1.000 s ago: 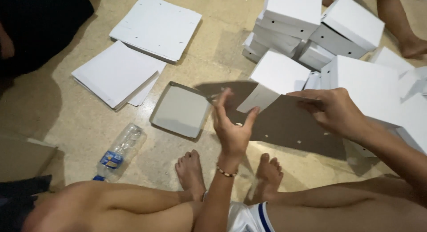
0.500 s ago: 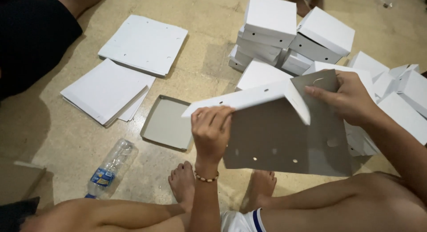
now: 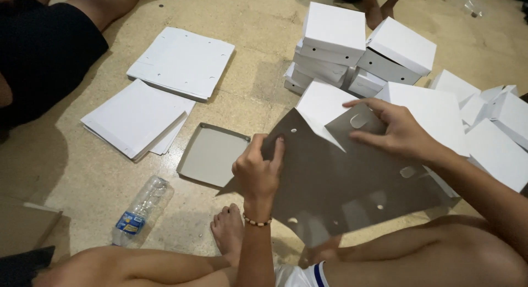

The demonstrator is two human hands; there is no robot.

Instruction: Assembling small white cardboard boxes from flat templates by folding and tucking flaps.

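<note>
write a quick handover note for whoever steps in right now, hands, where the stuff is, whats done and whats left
Left hand: grips the left edge of the grey cardboard blank, held above the floor.
Right hand: pinches the blank's upper flap, partly folded.
Floor: shallow grey tray lies beside the blank; two stacks of flat white sheets further left; plastic bottle near the knee.
Done: finished white boxes are piled at the top right.
Left: this blank is not yet a box; the flat sheets are unfolded.

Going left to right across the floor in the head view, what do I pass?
Plastic bottle → stack of flat white sheets → shallow grey tray → left hand → grey die-cut cardboard sheet → right hand → loose white boxes.
</note>
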